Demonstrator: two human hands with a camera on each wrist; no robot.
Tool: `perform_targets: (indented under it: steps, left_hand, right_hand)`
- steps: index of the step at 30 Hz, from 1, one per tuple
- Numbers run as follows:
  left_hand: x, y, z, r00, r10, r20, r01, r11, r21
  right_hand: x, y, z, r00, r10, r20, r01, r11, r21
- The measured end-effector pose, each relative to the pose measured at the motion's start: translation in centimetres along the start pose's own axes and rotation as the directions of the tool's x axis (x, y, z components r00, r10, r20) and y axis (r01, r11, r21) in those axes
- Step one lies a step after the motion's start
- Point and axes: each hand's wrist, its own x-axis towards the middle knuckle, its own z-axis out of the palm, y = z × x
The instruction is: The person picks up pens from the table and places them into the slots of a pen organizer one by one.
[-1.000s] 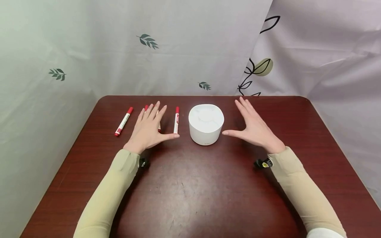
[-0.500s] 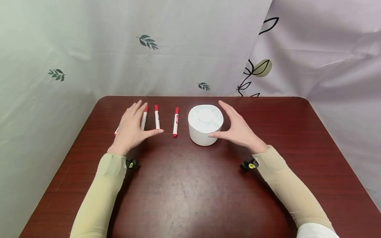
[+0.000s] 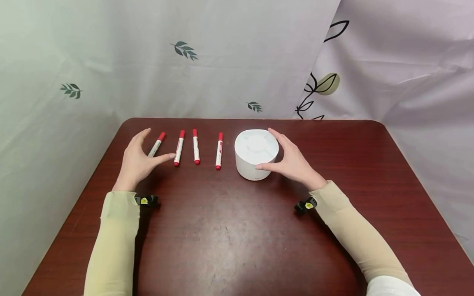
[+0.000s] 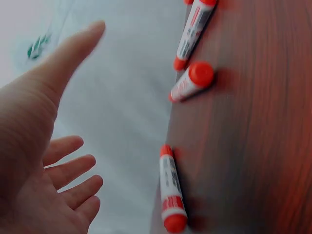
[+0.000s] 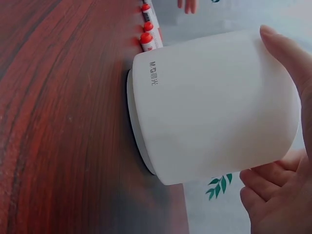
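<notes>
My right hand [image 3: 294,162] holds the white pen holder [image 3: 252,168] by its right side, thumb on the front wall and fingers behind. The right wrist view shows the thumb against the pen holder [image 5: 214,107] and the fingers [image 5: 270,183] on the opposite side. It stands upright, with divided compartments inside. My left hand [image 3: 135,162] hovers with thumb and fingers spread over the leftmost red-capped marker [image 3: 157,144], partly hiding it. In the left wrist view that hand [image 4: 44,146] holds nothing, and a marker [image 4: 172,190] lies apart from it.
More red-capped markers lie in a row on the dark red table [image 3: 222,230]: one marker [image 3: 179,149] near my left thumb, another marker [image 3: 196,147] beside it, and a third marker [image 3: 219,151] left of the pen holder. A patterned curtain [image 3: 222,74] hangs behind the table.
My left hand has moved left across the markers to the leftmost one. My right hand has moved left from beside the pen holder and taken hold of its right side. The markers lie still.
</notes>
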Motion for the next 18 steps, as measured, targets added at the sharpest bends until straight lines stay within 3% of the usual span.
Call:
perform_targets:
  steps: [5, 18]
  left_hand:
    - [-0.2, -1.6, -0.6, 0.997, -0.072, 0.010, 0.072, 0.997, 0.000]
    - [-0.9, -3.5, -0.5, 0.989, -0.134, 0.067, 0.130, 0.990, 0.056]
  right_hand:
    - [0.1, -0.2, -0.1, 1.000, 0.014, 0.005, -0.014, 1.000, 0.002]
    - [0.2, -0.1, -0.2, 1.000, 0.026, 0.007, -0.026, 1.000, 0.005]
